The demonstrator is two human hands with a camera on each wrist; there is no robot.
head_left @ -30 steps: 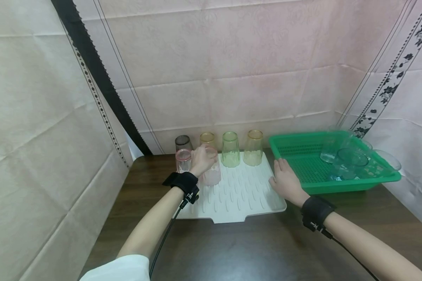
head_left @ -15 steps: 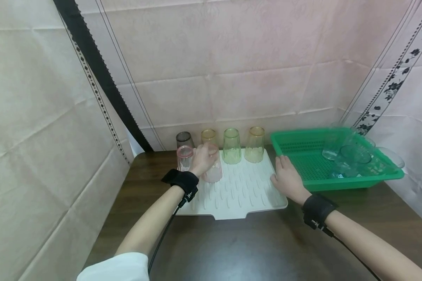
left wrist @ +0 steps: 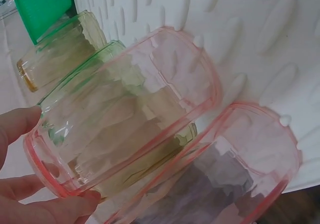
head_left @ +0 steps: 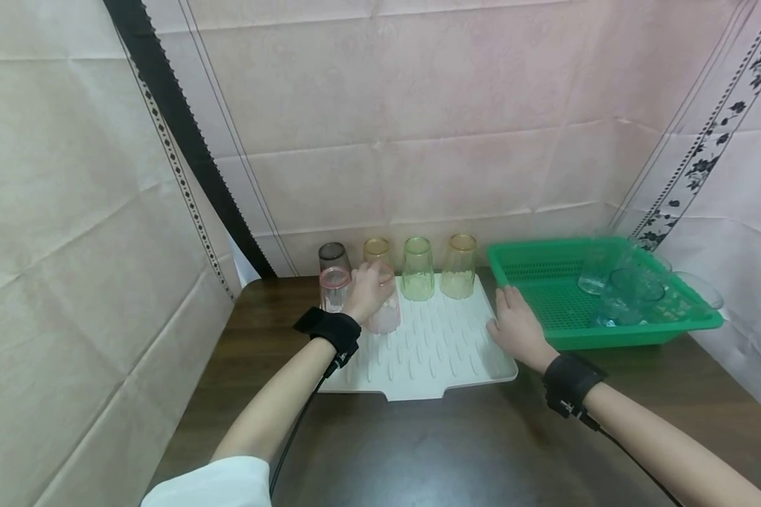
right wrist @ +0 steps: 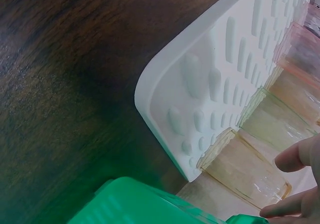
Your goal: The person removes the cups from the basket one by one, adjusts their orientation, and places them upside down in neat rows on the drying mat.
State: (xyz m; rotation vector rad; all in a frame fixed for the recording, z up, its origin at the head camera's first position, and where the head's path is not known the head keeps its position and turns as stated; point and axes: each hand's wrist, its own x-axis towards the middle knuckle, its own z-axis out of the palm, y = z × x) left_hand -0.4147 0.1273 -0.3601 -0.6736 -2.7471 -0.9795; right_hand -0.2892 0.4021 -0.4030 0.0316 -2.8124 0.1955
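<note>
My left hand [head_left: 368,290] grips a pink-tinted glass [head_left: 385,320] by its upper end, thumb and fingertips around the rim in the left wrist view. The glass stands on the white ridged draining tray [head_left: 425,355]. Just left of it is a second pink glass [head_left: 333,297]. Behind them stand a dark grey glass [head_left: 332,255] and a yellow glass [head_left: 376,249], partly hidden by my left hand. A green glass [head_left: 417,271] and another yellow one [head_left: 459,267] complete the back row. My right hand [head_left: 518,329], fingers extended, lies beside the green basket [head_left: 615,341], holding nothing.
Several clear and bluish glasses [head_left: 630,292] lie or stand towards the right side of the basket. The brown wooden table [head_left: 418,451] reaches back to a pale cloth wall [head_left: 418,141]. Black cables run from both wrist straps.
The left hand keeps its grip on the pink glass and the right hand stays by the basket. Only the head view shifts slightly.
</note>
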